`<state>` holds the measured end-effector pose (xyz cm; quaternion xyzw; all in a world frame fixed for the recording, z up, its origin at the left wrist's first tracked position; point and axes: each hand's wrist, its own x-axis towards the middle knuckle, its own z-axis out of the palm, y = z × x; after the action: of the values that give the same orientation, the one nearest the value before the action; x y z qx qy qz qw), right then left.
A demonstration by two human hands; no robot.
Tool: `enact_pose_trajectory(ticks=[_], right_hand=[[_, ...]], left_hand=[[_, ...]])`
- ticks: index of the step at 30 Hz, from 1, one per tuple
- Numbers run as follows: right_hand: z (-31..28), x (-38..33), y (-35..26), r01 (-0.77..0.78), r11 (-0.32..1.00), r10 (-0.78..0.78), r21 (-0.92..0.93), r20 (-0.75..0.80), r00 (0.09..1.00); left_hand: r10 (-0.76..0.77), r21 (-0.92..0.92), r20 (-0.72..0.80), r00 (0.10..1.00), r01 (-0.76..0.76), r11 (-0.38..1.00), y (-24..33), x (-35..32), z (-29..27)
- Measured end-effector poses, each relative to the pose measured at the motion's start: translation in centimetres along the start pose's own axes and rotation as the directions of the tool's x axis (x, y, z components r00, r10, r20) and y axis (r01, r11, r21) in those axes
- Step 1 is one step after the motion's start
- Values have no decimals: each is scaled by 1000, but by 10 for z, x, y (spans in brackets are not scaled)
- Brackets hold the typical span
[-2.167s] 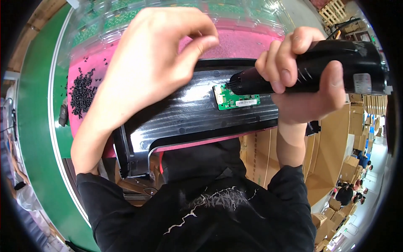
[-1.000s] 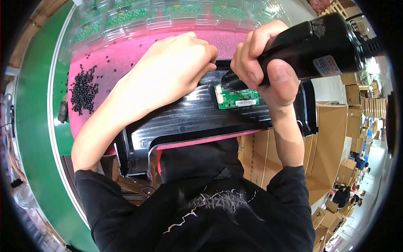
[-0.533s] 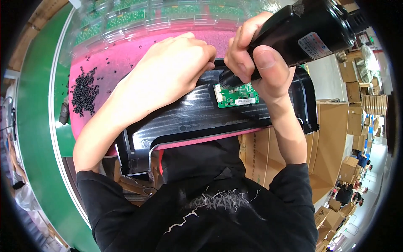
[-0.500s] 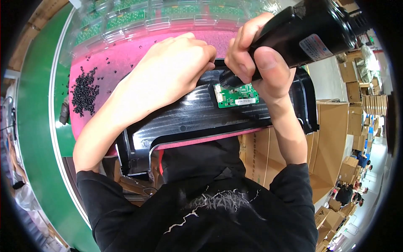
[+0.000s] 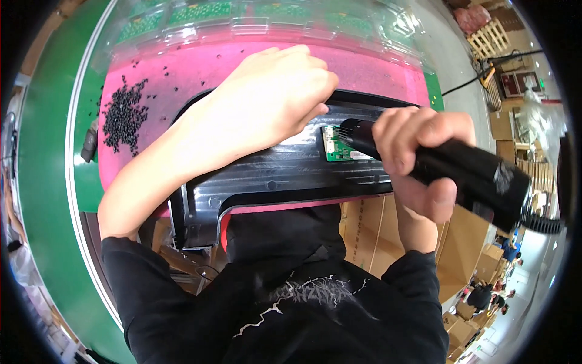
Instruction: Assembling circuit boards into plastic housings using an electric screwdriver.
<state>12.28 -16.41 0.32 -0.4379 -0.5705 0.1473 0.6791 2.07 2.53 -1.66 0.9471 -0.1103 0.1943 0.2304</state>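
A black plastic housing (image 5: 260,176) lies across my lap and the mat's near edge, with a small green circuit board (image 5: 335,151) on it. My right hand (image 5: 418,145) is wrapped round a black electric screwdriver (image 5: 479,182), its cord end pointing to the lower right. The nose of the screwdriver is over the board and covers part of it; the contact point is hidden. My left hand (image 5: 291,91), fingers curled closed, hovers over the housing just left of the board. Whatever its fingertips may hold is out of sight.
Small black screws (image 5: 124,115) lie in a loose pile on the pink mat (image 5: 182,70) at the left. Clear plastic trays (image 5: 254,30) with green boards line the far edge. A dark grey object (image 5: 90,142) lies beside the mat. Cardboard boxes (image 5: 418,236) stand at the right.
The screwdriver's rear end has swung down from the upper right to the lower right, and my right hand has turned and lowered with it. My left hand has shifted slightly right.
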Motion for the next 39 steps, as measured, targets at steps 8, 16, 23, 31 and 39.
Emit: enact_pose_trajectory(ticks=[8, 16, 23, 31, 39], right_hand=[[1, 7, -1, -150, 978, 142, 143, 65, 988], [-4, 24, 11, -205, 967, 198, 151, 65, 978], [-14, 32, 23, -188, 930, 163, 317, 105, 981], [-7, 32, 17, -216, 965, 218, 147, 0, 976], [-19, 15, 3, 9, 957, -16, 290, 22, 1000]], left_hand=[[78, -25, -114, 990, -81, 996, -10, -6, 10], [47, 8, -76, 996, -47, 999, -7, -4, 10], [35, 24, -18, 999, -34, 999, -3, -3, 3], [7, 42, 41, 999, -9, 999, 0, 4, 1], [106, -86, 37, 994, -102, 991, 0, 6, 1]])
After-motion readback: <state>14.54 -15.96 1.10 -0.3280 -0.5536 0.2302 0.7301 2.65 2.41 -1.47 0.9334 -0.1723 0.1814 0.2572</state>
